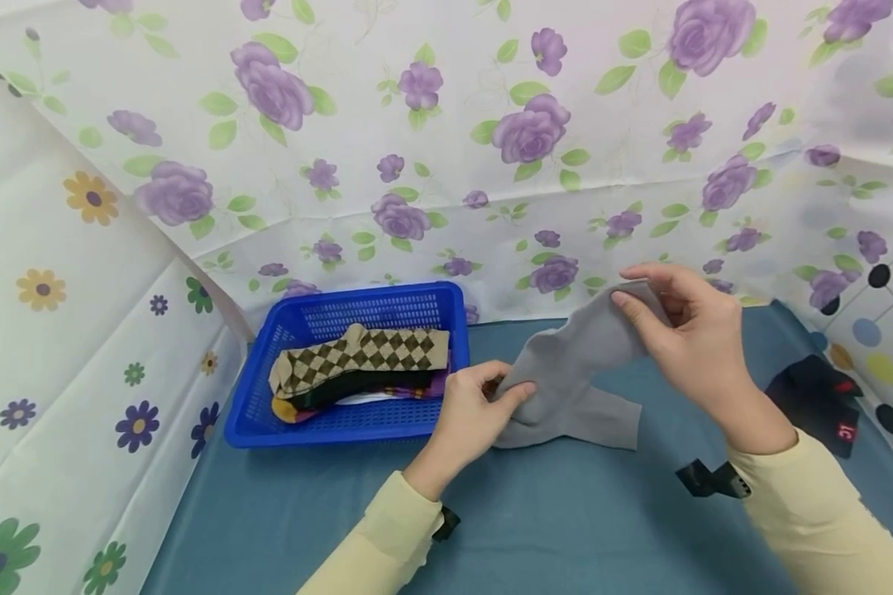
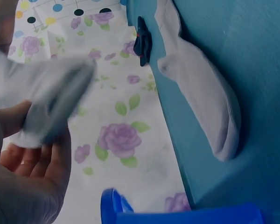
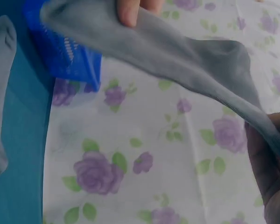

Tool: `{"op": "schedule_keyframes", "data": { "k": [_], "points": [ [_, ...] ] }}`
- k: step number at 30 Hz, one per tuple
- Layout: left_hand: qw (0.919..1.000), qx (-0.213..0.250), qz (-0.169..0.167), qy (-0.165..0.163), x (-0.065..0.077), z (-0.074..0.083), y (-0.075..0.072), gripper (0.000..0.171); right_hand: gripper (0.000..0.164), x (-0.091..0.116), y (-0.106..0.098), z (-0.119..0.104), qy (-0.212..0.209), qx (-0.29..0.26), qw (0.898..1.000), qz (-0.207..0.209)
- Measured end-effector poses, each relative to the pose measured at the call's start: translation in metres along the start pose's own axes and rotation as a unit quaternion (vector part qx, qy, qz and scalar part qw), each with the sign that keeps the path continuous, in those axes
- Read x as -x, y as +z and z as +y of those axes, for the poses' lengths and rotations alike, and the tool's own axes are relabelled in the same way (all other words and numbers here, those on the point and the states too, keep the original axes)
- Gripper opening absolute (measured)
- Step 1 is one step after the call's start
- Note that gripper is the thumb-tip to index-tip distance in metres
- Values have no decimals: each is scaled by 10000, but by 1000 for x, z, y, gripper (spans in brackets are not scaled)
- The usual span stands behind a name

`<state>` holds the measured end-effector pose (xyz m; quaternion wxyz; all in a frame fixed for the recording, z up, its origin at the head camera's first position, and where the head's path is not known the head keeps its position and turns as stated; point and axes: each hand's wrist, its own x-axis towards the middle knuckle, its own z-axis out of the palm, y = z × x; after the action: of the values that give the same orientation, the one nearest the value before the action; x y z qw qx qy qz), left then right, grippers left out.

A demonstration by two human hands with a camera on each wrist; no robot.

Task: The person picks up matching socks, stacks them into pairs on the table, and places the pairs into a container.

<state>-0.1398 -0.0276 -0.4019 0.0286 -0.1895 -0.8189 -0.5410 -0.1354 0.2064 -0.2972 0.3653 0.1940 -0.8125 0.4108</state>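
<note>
A grey sock (image 1: pixel 591 339) is stretched between the two hands above the table. The left hand (image 1: pixel 476 405) pinches its toe end between thumb and fingers. At the cuff, the right hand (image 1: pixel 692 343) grips it, thumb on the near side. In the right wrist view the held sock (image 3: pixel 177 56) runs slanting from one hand to the other, its heel bulging. Another grey sock (image 1: pixel 610 420) lies flat on the table beneath, partly covered by the held one in the head view. The left wrist view shows this lying sock (image 2: pixel 200 79) at full length.
On the left stands a blue plastic basket (image 1: pixel 241 413) holding several socks, with a beige and dark argyle sock (image 1: pixel 387 351) on top. Dark socks with red marks (image 1: pixel 814 405) lie at the table's right edge. Flower-printed sheeting (image 1: pixel 432 107) hangs behind the blue-green tabletop (image 1: pixel 551 529).
</note>
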Motion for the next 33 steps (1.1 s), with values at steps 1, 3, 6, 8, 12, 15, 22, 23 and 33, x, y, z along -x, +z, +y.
{"op": "schedule_keyframes", "data": {
  "k": [1, 3, 6, 8, 12, 15, 22, 23, 33],
  "points": [
    [9999, -38, -69, -62, 0, 0, -2, 12, 27, 2, 0, 6, 100, 100, 9999, -5],
    [9994, -160, -209, -204, 1, 0, -5, 12, 22, 6, -1, 18, 242, 259, 9993, -68],
    [9971, -479, -454, -390, 2, 3, -10, 23, 8, 13, 0, 39, 239, 458, 9987, -15],
    [9953, -678, -581, -375, 3, 4, -11, 34, 11, 18, -1, 49, 167, 545, 9984, -30],
    [9920, -1142, -530, 94, 2, 8, -12, 29, 23, 26, -4, 60, 99, 777, 9962, -374],
    [9866, -1577, -257, 338, 0, 10, -10, 16, 25, 32, -5, 66, 226, 1005, 9918, -750],
    [9634, -2670, 200, 95, -2, 13, 2, 27, 32, 46, -3, 79, 626, 1175, 9799, -1482],
    [9585, -2835, 267, 107, -2, 12, 5, 25, 36, 49, -2, 81, 683, 1203, 9781, -1552],
    [9403, -3373, 408, -195, 5, -3, 37, 22, 50, 86, 10, 99, 1965, 1105, 9541, -1974]
  ]
}}
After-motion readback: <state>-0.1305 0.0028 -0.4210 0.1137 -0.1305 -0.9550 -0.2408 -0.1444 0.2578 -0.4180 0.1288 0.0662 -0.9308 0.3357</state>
